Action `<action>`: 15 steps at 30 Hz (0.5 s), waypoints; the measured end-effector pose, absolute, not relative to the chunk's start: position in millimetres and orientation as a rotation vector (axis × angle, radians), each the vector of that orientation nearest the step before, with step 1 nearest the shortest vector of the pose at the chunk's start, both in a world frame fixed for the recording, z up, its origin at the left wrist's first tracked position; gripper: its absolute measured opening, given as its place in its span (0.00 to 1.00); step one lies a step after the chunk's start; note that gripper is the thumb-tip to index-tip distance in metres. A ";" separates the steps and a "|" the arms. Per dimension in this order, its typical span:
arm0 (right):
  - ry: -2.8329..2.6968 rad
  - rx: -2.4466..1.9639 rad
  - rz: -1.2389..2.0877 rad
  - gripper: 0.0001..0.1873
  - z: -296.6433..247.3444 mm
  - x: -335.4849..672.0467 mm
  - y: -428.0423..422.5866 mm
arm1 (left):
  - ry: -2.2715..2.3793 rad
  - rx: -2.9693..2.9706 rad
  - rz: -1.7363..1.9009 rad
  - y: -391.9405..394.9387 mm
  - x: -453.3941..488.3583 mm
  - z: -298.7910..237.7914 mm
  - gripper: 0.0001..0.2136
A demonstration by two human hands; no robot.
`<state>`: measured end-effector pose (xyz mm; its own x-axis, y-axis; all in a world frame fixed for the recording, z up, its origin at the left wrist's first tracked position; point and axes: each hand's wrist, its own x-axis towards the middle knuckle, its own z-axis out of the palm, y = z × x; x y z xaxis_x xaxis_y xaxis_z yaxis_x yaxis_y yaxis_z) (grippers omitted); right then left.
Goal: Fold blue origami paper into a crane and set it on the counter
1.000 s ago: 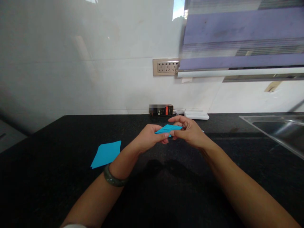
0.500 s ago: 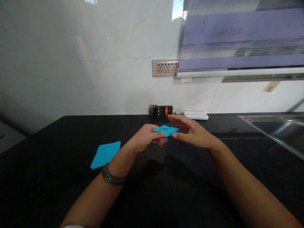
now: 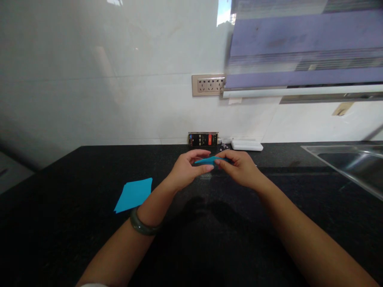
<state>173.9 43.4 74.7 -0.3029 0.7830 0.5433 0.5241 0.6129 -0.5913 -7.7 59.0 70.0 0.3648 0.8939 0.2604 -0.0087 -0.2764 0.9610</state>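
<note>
Where the black desk (image 3: pixel 74 239) runs out to the left, a flat stack of blue paper sheets (image 3: pixel 133 194) is laid, well apart from both hands. A dark green bangle (image 3: pixel 143 225) is worn on the left wrist, just right of that stack. Next, approx. mid-frame, the left hand (image 3: pixel 186 171) is held above the desk w/ thumb below & fingers above, pinched on the left end of a folded blue paper piece (image 3: pixel 210 160). That piece is held edge-on, nearly level, between the two hands & clear of the desk surface; its fold shape can't be told from this angle. Its right end is pinched by the right hand (image 3: pixel 241 169), fingertips pressed together on it. Behind the hands, against the white wall, a phone (image 3: pixel 203 139) w/ a lit screen is propped on its side, & a white flat box (image 3: pixel 247 145) is set just right of it. Above, a beige socket strip (image 3: pixel 208 84) is fixed to the wall. At far right, a steel sink (image 3: pixel 350 165) is sunk into the desk.
</note>
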 end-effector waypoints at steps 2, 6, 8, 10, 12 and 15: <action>-1.954 -1.057 0.471 0.09 73.1 173.4 43.7 | 0.855 1.655 1.066 58.4 -6.5 69.7 0.14; -1.887 -1.053 0.672 0.09 70.1 171.6 44.0 | 0.961 1.635 1.066 56.9 -5.8 70.5 0.10; -1.829 -1.010 0.776 0.09 69.2 170.3 43.9 | 0.942 1.595 1.055 56.2 -5.6 70.7 0.09; -1.769 -0.953 0.861 0.10 68.4 169.0 44.0 | 0.914 1.559 1.037 55.8 -5.6 70.4 0.09; -1.729 -0.910 0.908 0.10 67.4 168.0 44.1 | 0.894 1.531 1.025 55.5 -5.7 69.8 0.10; -1.691 -0.893 0.931 0.09 65.8 167.1 43.8 | 0.884 1.518 1.020 54.5 -5.4 70.2 0.09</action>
<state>167.1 43.8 65.8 -0.2583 0.8819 0.3944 0.1386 0.4379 -0.8883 -5.4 54.5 70.2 0.3619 0.9197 0.1523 0.0197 -0.1709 0.9851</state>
